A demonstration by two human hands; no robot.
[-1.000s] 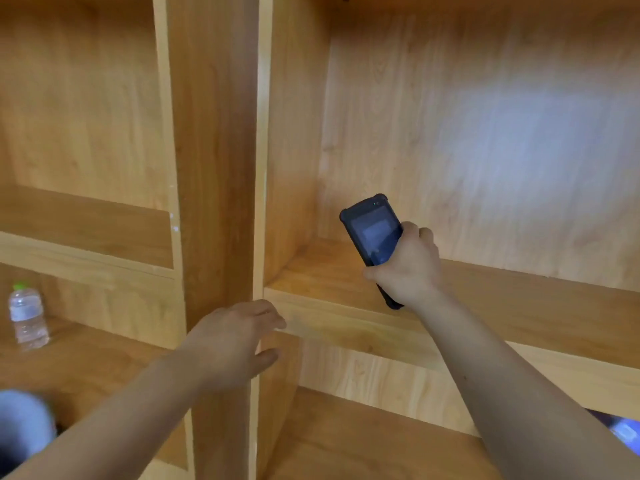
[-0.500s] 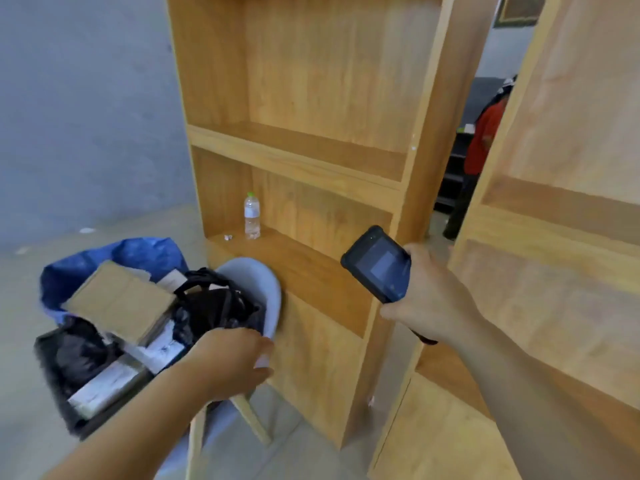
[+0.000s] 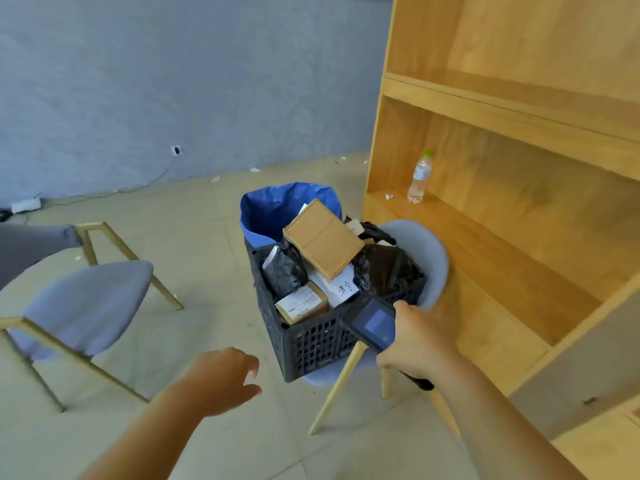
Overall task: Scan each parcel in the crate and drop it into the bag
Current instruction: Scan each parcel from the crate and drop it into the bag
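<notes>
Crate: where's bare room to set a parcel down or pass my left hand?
Bare: the grey chair seat left of the crate, the shelf board right of the water bottle, the open blue bag behind the crate. Crowded: the crate, heaped above its rim, scanner over its near right corner.

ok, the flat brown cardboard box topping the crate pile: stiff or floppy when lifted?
The flat brown cardboard box has crisp edges, so it probably lifts stiff. It lies tilted on crumpled black plastic-wrapped parcels in the black perforated crate, so a push may slide it off. Thin, so likely light.
</notes>
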